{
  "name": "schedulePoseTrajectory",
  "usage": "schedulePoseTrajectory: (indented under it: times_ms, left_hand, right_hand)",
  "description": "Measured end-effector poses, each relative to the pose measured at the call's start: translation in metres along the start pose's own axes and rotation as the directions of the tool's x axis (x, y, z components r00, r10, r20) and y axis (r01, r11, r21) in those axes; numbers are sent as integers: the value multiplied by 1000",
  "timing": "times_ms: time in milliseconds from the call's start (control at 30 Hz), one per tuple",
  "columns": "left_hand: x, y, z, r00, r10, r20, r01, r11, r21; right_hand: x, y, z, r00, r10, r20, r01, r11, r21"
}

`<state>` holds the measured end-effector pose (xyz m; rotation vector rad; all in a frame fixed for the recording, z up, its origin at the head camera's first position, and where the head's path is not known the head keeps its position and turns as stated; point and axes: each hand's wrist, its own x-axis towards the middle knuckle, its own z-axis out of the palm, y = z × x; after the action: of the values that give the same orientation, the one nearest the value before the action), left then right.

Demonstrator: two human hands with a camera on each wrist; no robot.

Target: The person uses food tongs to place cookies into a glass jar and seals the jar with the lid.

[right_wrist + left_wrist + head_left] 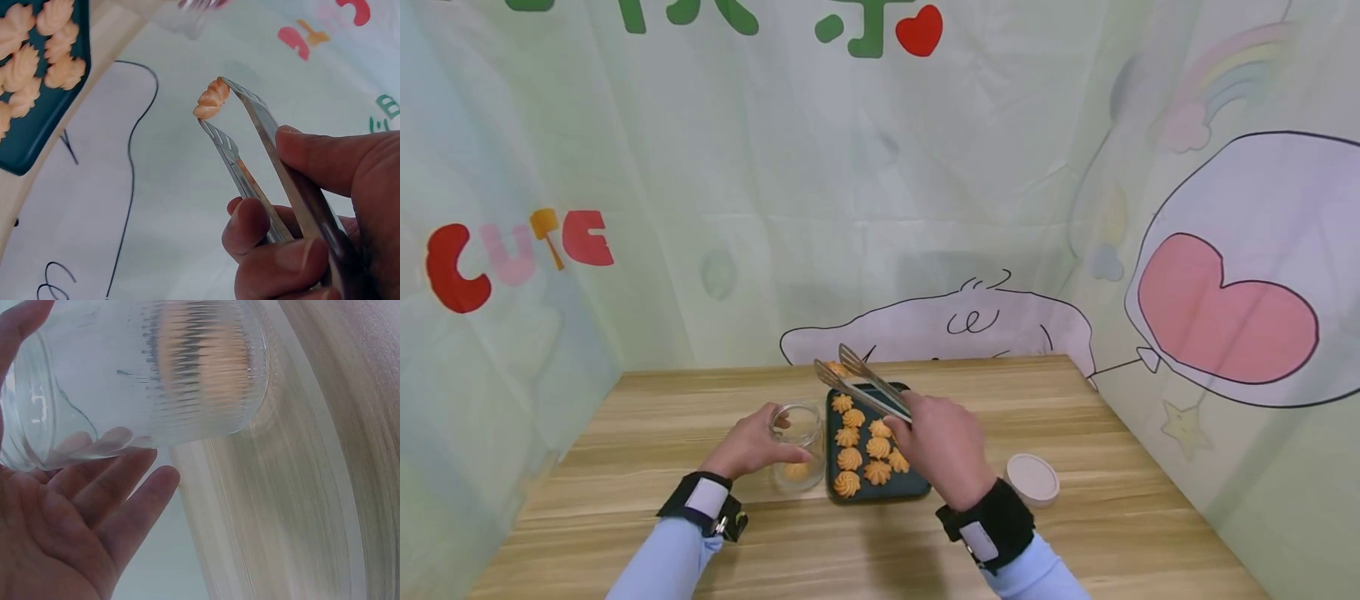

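Observation:
My left hand (751,443) holds a clear glass jar (119,375) near its rim, thumb on one side and fingers on the other. The jar stands uncovered on the table, with a piped cookie (796,472) at its bottom. In my right hand (946,446) is a pair of metal tongs (867,398), raised over the far end of a dark tray (887,493). Between the slotted tips of the tongs, a golden swirled cookie (212,99) is pinched, well seen in the right wrist view. Several similar cookies (847,458) lie in rows on the tray.
A round white lid (1033,477) lies on the wooden table (1112,533), right of my right wrist. The tray sits close beside the jar. Behind the table hangs a printed cloth backdrop (820,208), which also runs along both sides.

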<state>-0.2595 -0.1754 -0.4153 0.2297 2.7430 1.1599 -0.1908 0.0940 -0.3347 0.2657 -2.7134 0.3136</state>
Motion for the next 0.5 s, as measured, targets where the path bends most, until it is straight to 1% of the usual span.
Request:
schedulePoseTrajectory:
  times_ms: [167,367,500]
  left_hand:
    - [0,0,-1,1000,5,0,-5,1000,-3]
    - [0,0,-1,1000,3,-3,-3,1000,-5]
    - [1,0,0,1000,-5,-4,5,1000,-9]
  right_hand:
    - [-3,-9,-3,998,-61,-35,61,998,-3]
    - [-6,-17,-3,996,-93,-11,93,995,-25]
    - [-8,-21,-4,994,-109,16,109,994,-14]
